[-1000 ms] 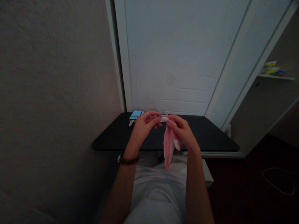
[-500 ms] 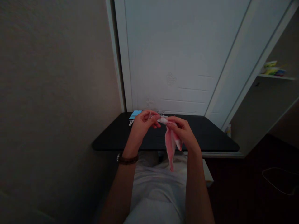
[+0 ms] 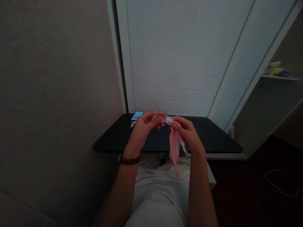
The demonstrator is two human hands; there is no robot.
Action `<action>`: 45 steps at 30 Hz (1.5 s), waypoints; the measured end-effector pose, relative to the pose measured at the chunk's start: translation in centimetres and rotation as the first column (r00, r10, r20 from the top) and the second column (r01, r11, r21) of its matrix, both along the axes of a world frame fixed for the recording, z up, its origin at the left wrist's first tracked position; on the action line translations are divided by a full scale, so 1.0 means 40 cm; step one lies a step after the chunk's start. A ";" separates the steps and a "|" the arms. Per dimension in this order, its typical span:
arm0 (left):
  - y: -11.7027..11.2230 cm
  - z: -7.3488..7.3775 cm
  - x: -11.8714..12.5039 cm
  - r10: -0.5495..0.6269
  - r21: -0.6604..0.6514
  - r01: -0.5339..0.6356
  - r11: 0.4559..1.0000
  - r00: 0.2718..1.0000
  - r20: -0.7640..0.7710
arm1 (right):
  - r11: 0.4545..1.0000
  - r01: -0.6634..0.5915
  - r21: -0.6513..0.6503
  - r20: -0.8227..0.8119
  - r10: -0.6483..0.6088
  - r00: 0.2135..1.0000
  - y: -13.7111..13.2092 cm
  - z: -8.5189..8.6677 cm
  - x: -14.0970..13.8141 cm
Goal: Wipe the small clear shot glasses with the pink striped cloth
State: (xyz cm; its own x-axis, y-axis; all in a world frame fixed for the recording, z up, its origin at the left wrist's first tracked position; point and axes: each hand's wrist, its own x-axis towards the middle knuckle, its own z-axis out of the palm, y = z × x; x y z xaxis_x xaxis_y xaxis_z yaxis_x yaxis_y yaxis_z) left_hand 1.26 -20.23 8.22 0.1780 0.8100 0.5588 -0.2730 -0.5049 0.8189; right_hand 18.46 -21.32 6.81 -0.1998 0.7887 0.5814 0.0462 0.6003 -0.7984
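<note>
A pink and white cloth point(image 3: 174, 145) is pinched in my right hand point(image 3: 187, 130), its loose ends hanging below the fingers past the table's front edge. Its upper, whiter part is folded over toward the left, between the two hands. My left hand point(image 3: 146, 126), with a dark band at the wrist, is closed on a clear, shiny object point(image 3: 155, 116). The fingers cover much of that object, so its kind cannot be made out. The folded cloth touches the object's right end. Both hands are above the black table point(image 3: 113, 138).
A phone with a lit bluish screen point(image 3: 137, 115) lies at the table's back left, with a small white looped item point(image 3: 133, 124) in front. White door panels point(image 3: 175, 56) rise behind the table, and a wall point(image 3: 59, 78) stands close on the left. A white cable point(image 3: 281, 183) lies on the floor at right.
My right hand and the cloth have shifted slightly to the right, and the cloth's hanging end is a little lower. Both hands keep their hold. The left hand has barely moved.
</note>
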 end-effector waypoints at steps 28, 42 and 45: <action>0.027 -0.019 -0.007 0.006 -0.122 0.027 0.992 0.963 0.268 | 0.987 -0.147 0.063 0.145 0.136 0.980 -0.003 0.003 -0.008; 0.027 -0.026 -0.002 0.046 -0.069 -0.039 0.997 0.993 0.105 | 1.000 -0.012 -0.025 -0.039 0.011 0.999 -0.002 -0.008 -0.008; 0.025 -0.025 -0.002 0.059 -0.061 -0.059 0.996 0.998 0.009 | 0.999 -0.032 -0.043 -0.060 0.029 0.998 -0.007 -0.006 -0.009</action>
